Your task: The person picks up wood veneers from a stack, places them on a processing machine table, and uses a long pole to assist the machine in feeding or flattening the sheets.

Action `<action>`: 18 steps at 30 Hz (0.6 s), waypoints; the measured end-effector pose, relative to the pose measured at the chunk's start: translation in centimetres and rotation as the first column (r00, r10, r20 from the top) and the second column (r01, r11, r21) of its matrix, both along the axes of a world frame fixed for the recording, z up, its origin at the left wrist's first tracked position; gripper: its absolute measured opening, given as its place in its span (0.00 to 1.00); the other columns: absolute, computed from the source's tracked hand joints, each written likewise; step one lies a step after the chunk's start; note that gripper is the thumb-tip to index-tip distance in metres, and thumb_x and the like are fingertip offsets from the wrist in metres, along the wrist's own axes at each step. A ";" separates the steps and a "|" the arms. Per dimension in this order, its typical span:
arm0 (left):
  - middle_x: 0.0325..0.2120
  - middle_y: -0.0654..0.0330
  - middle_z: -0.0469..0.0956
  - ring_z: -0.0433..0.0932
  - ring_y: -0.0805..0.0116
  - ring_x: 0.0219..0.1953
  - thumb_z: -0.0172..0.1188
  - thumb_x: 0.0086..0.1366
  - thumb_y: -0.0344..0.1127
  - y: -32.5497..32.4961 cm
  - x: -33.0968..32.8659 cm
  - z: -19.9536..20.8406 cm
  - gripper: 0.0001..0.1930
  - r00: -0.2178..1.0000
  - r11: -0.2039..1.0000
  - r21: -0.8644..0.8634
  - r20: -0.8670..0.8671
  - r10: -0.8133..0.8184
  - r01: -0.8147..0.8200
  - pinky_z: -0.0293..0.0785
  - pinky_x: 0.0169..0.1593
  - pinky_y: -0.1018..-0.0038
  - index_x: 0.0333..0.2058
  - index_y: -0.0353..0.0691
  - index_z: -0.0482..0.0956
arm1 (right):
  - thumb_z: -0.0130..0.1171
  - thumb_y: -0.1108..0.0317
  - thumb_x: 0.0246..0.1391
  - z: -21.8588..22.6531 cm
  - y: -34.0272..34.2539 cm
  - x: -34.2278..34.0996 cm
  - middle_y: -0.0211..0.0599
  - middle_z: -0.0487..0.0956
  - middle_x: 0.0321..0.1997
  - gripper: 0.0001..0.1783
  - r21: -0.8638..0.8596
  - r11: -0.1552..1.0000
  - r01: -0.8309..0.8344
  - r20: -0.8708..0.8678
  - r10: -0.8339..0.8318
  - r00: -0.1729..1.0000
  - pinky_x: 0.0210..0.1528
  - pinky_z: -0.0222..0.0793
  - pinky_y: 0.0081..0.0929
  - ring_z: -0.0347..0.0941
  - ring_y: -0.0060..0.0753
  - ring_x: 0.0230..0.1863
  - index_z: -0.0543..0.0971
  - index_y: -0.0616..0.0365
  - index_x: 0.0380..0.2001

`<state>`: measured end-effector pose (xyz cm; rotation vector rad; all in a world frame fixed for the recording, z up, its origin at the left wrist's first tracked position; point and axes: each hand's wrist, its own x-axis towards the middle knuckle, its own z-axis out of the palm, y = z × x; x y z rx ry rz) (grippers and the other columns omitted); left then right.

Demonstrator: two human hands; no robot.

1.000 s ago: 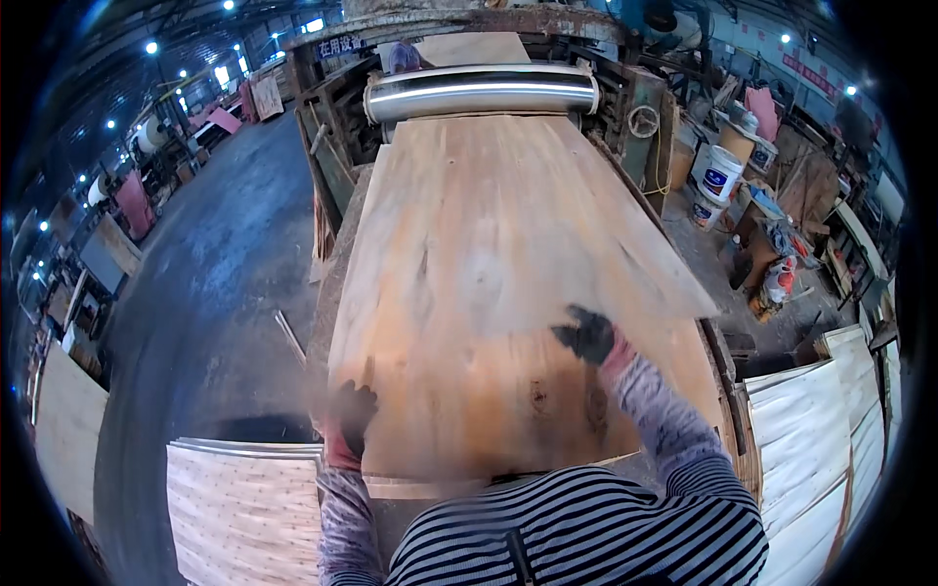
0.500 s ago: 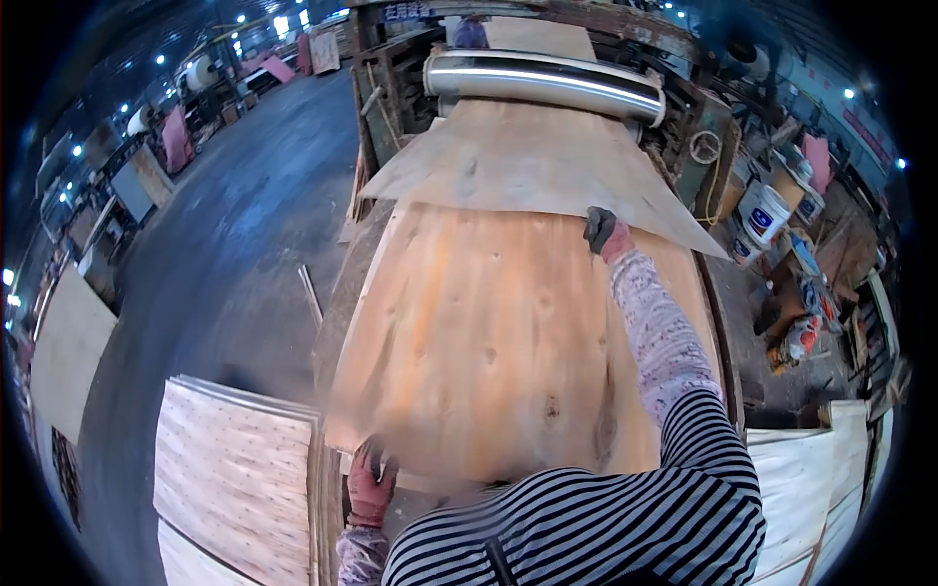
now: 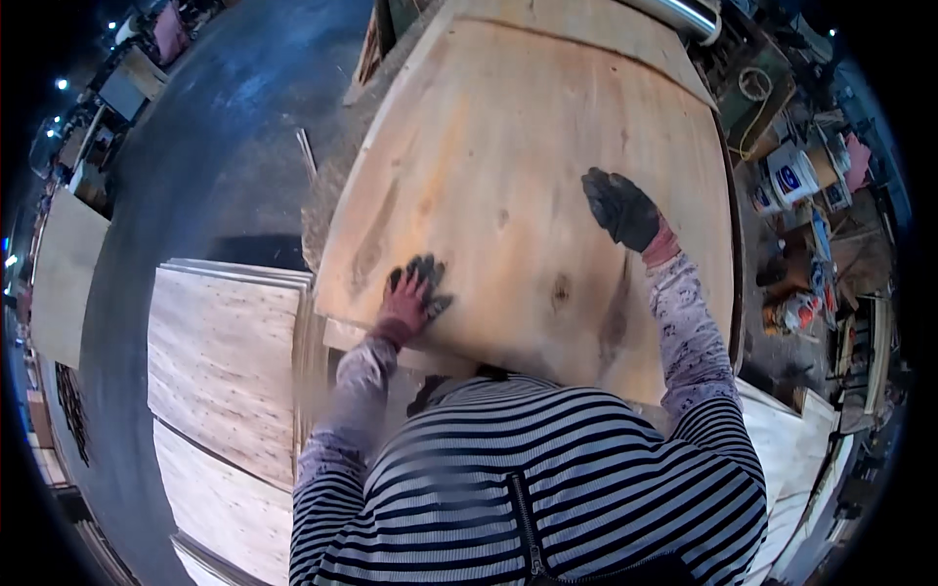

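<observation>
Wood sheet [image 3: 518, 176] looks light, bendy and split-prone, best taken at its edge farthest from the roller [image 3: 689, 15]; left hand [image 3: 412, 296] spreads wide, right hand [image 3: 625, 213] extends loosely, both grips empty.

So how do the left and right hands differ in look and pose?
The left hand has spread fingers; the right hand has them close together. The left hand shows much pink, the right hand mostly black. The left hand is nearer the torso than the right hand. Both are gloved, over the wooden sheet.

Wood sheet [image 3: 498, 259] — tan, orange-streaked; left glove [image 3: 413, 298] — pink, black.
</observation>
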<state>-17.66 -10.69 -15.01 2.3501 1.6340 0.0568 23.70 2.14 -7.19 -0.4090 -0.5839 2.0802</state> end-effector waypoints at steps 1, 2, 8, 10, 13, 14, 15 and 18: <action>0.59 0.52 0.47 0.42 0.57 0.62 0.44 0.57 0.56 0.5 -0.1 0.2 0.34 0.996 0.998 0.054 0.079 -0.030 0.026 0.37 0.60 0.53 0.58 0.42 0.53 | 0.36 0.63 0.58 0.1 -2.1 -1.3 0.43 0.62 0.58 0.22 -0.010 0.999 -0.041 0.004 0.041 0.999 0.58 0.55 0.31 0.57 0.38 0.59 0.59 0.61 0.54; 0.60 0.52 0.46 0.41 0.56 0.63 0.46 0.55 0.57 0.9 -0.1 0.3 0.36 0.993 0.999 0.047 0.113 -0.030 0.025 0.36 0.60 0.53 0.58 0.45 0.51 | 0.36 0.63 0.58 0.3 -4.5 -2.7 0.42 0.63 0.57 0.22 -0.023 0.996 -0.088 0.023 0.088 0.996 0.55 0.58 0.30 0.59 0.36 0.57 0.60 0.60 0.54; 0.61 0.55 0.42 0.39 0.54 0.63 0.54 0.47 0.60 -1.2 2.5 6.9 0.44 0.936 0.930 0.125 0.034 -0.351 0.344 0.33 0.61 0.53 0.59 0.50 0.48 | 0.39 0.61 0.58 -0.3 -14.2 -7.8 0.35 0.71 0.47 0.21 -0.210 0.958 -0.198 0.278 0.252 0.927 0.43 0.65 0.21 0.67 0.26 0.46 0.63 0.59 0.53; 0.60 0.54 0.44 0.41 0.55 0.63 0.56 0.43 0.62 -2.1 3.2 6.6 0.46 0.800 0.799 0.085 0.019 -0.599 0.596 0.34 0.61 0.53 0.59 0.50 0.50 | 0.39 0.60 0.58 0.2 -15.9 -8.4 0.35 0.71 0.46 0.21 -0.185 0.964 -0.188 0.335 0.242 0.911 0.42 0.65 0.20 0.67 0.25 0.45 0.63 0.58 0.53; 0.60 0.54 0.46 0.44 0.55 0.62 0.55 0.43 0.62 -1.8 4.0 7.7 0.45 0.737 0.724 0.160 -0.033 -0.675 0.671 0.35 0.61 0.52 0.58 0.49 0.52 | 0.40 0.59 0.58 1.7 -18.0 -8.4 0.35 0.71 0.46 0.22 -0.274 0.947 -0.167 0.268 0.242 0.932 0.37 0.66 0.19 0.69 0.24 0.40 0.63 0.59 0.52; 0.56 0.54 0.55 0.50 0.55 0.60 0.53 0.44 0.62 -1.8 3.9 7.7 0.42 0.714 0.682 0.259 -0.045 -0.698 0.684 0.38 0.61 0.52 0.56 0.48 0.57 | 0.40 0.57 0.57 2.3 -18.7 -8.3 0.35 0.73 0.43 0.23 -0.288 0.945 -0.153 0.340 0.250 0.906 0.34 0.66 0.18 0.70 0.24 0.36 0.64 0.59 0.51; 0.56 0.54 0.55 0.50 0.55 0.60 0.53 0.44 0.62 -1.8 3.6 8.0 0.42 0.709 0.678 0.257 -0.040 -0.704 0.688 0.38 0.61 0.52 0.56 0.48 0.57 | 0.40 0.56 0.57 2.9 -19.5 -8.2 0.35 0.74 0.40 0.23 -0.302 0.943 -0.138 0.411 0.260 0.874 0.31 0.65 0.18 0.70 0.23 0.32 0.65 0.60 0.50; 0.40 0.57 0.72 0.67 0.57 0.49 0.56 0.43 0.48 -1.9 2.8 8.8 0.29 0.630 0.509 0.411 -0.244 -0.738 0.756 0.56 0.56 0.54 0.46 0.45 0.70 | 0.40 0.53 0.57 4.7 -22.5 -6.5 0.36 0.76 0.33 0.24 -0.267 0.934 -0.236 0.551 0.349 0.758 0.25 0.64 0.17 0.69 0.21 0.24 0.67 0.60 0.48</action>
